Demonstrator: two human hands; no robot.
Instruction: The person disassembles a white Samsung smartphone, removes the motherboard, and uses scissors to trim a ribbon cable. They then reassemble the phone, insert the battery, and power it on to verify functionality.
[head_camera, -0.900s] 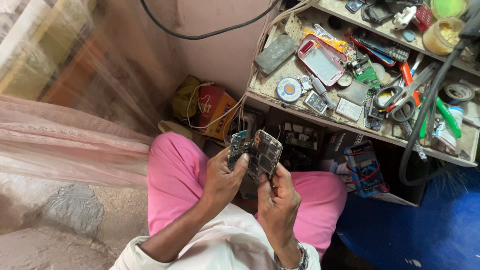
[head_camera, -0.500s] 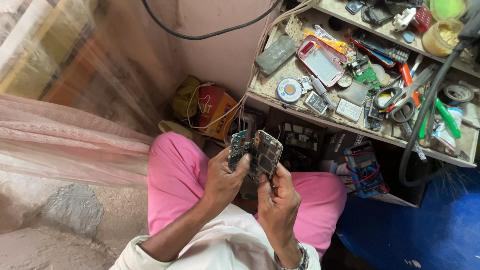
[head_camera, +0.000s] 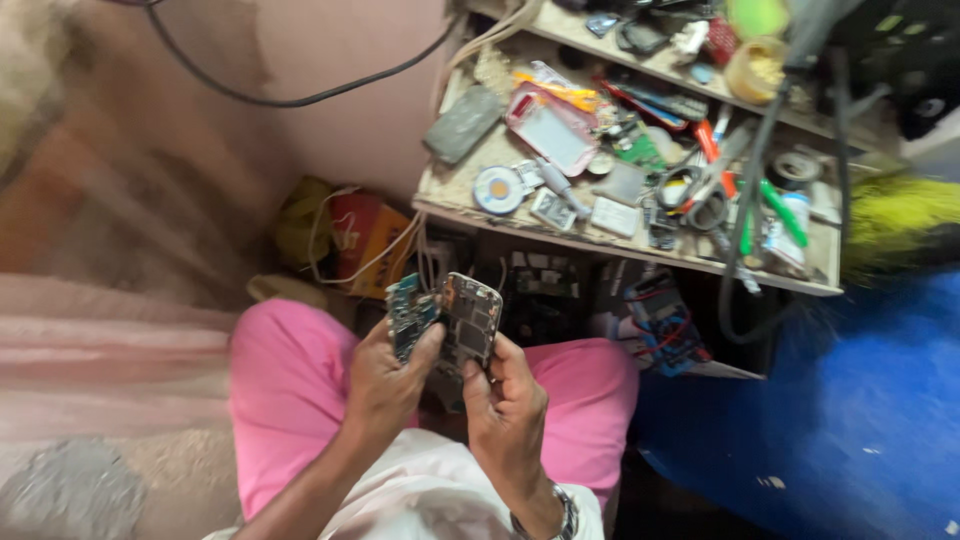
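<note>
Gripping one green circuit board (head_camera: 408, 317) in left hand (head_camera: 385, 385), one opened phone body (head_camera: 471, 318) in right hand (head_camera: 508, 410), both closed tight, side by side above pink-trousered lap (head_camera: 290, 385). Beyond, one cluttered wooden shelf (head_camera: 470, 190). Since before: same hold, view swung and blurred, hands lower in frame.

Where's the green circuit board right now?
In the head view, the green circuit board is in the left hand, just left of the opened phone frame held by the right hand, above the pink trousers.
</note>
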